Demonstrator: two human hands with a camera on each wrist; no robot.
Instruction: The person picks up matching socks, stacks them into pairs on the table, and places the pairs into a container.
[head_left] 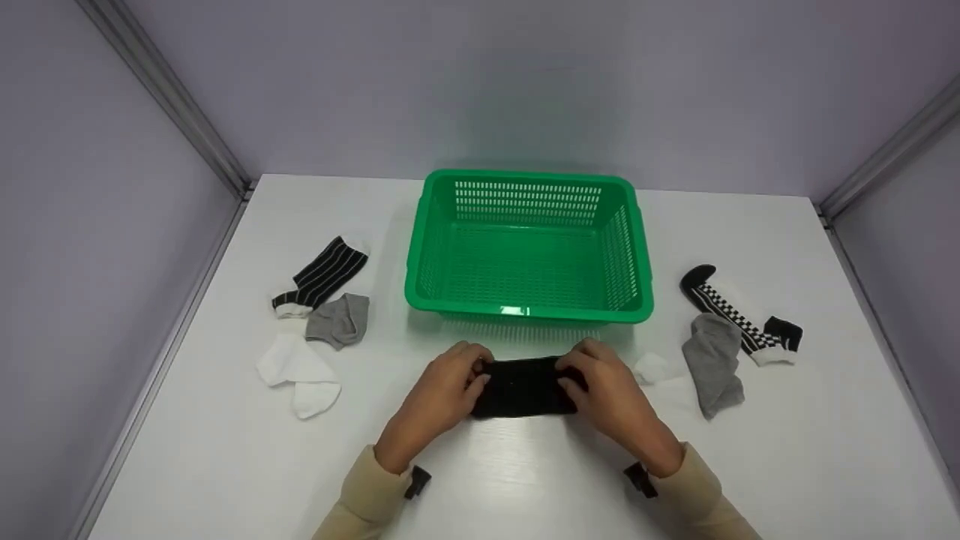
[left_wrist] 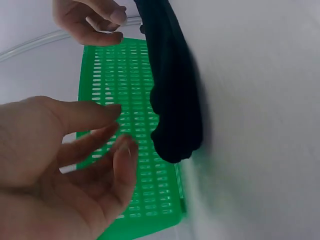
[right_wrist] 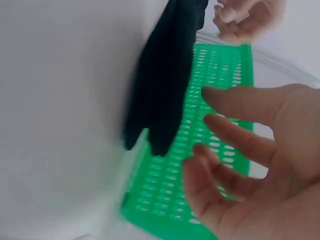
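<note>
From where I stand, the black cloth (head_left: 523, 390), probably a sock or a folded pair, lies flat on the counter (head_left: 495, 480), about midway between its left and right edges and just on the near side of the green basket (head_left: 570, 314). It looks soft and limp, surely very light, with nothing fragile about it; I would expect it to sag or unfold if lifted by one corner, and not to slide much between fingers. Its left end looks thick and rounded, while its right end splits into two tips, so I would pinch both ends at once, catching every layer, and keep the fold flat between them. The left hand (head_left: 448, 382) is poised at the left end, thumb and fingers loosely bent, a gap between them and nothing gripped. The right hand (head_left: 609, 386) mirrors it at the other end, fingers curved and spread a little, also holding nothing. From above, the fingertips seem to overlap the cloth, but the wrist views show space between them and the fabric, so I judge both hands to be hovering just over it, a small pinch away from taking hold.
</note>
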